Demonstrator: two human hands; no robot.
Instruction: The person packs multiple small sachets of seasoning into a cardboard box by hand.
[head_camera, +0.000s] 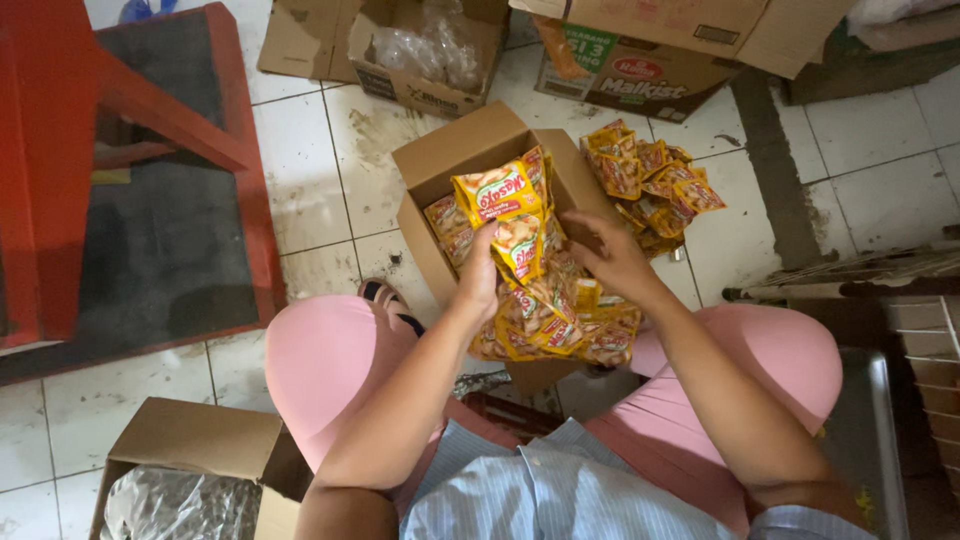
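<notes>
Centre of frame: the left hand (478, 281) grips a strip of yellow-and-red sachets (500, 195), lifting its top end above an open cardboard box (455, 150) on the tiled floor (310, 170). The right hand (612, 255), fingers curled, rests on the same strip inside the box; whether it grasps is unclear. A loose heap of sachets (650, 180) lies just right of the box.

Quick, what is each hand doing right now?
Left hand: closed, holding up a strip of yellow sachets.
Right hand: touching the sachets; grip cannot be told.
</notes>
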